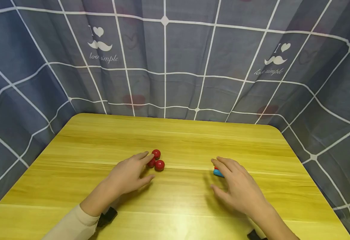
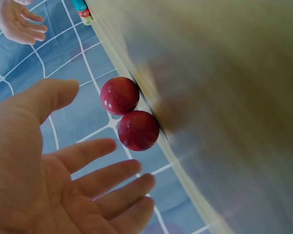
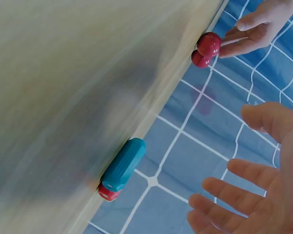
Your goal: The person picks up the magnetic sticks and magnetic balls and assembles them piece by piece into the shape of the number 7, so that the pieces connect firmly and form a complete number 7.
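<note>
Three glossy red balls (image 1: 160,165) sit clustered on the wooden table left of centre; two red balls (image 2: 138,130) show in the left wrist view. My left hand (image 1: 129,173) hovers beside them with fingers spread and holds nothing, its fingertips overlapping a ball in the head view. To the right, my right hand (image 1: 237,186) is held over a short blue bar (image 3: 124,165) with rounded ends, and its relaxed fingers grip nothing. A red piece (image 3: 109,192) lies beside the bar, both partly hidden by that hand in the head view.
A yellow-green end (image 2: 88,21) shows next to the blue and red pieces in the left wrist view. The wooden table (image 1: 175,136) has rounded far corners. A grey-blue checked curtain (image 1: 180,53) surrounds its back and sides. Each wrist wears a black strap (image 1: 107,216).
</note>
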`<state>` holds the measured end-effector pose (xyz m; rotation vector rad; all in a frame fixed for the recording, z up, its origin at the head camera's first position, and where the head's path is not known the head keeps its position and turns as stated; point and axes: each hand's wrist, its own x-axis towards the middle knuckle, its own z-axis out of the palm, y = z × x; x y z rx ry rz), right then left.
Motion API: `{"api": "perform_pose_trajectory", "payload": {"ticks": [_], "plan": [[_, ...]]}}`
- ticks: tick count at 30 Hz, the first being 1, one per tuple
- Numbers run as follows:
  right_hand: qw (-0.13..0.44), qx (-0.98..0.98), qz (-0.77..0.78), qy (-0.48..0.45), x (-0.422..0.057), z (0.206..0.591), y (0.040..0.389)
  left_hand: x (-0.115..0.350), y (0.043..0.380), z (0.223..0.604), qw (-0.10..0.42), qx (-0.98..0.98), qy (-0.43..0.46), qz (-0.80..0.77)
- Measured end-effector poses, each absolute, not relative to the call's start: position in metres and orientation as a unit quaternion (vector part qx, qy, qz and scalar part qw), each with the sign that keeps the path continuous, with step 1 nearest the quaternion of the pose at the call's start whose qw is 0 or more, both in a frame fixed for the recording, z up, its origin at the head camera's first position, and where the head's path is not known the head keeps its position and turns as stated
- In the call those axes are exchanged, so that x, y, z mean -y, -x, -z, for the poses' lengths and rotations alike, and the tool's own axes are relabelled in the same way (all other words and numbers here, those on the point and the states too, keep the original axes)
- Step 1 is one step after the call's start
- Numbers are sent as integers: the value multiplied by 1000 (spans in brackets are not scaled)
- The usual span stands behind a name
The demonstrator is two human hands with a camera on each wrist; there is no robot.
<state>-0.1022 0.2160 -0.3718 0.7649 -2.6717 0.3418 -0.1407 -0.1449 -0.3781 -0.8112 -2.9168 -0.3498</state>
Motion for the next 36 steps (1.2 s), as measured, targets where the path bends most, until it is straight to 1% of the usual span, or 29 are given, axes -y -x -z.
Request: {"api": "perform_pose_trajectory", "payload": {"ticks": [3,6,16,22,36], "plan": [[167,942,-121,-266,-217,371,101,145,141,379,23,961,257,103],[161,944,-122,-262,-217,371,99,144,141,380,13,963,252,96],[157,947,-106,-260,-221,374,100,143,143,382,38,961,253,105],[144,954,-97,-244,-223,378,102,142,142,382,50,958,257,116],[122,959,-87,-242,-223,381,106,141,140,379,22,956,263,126]]}}
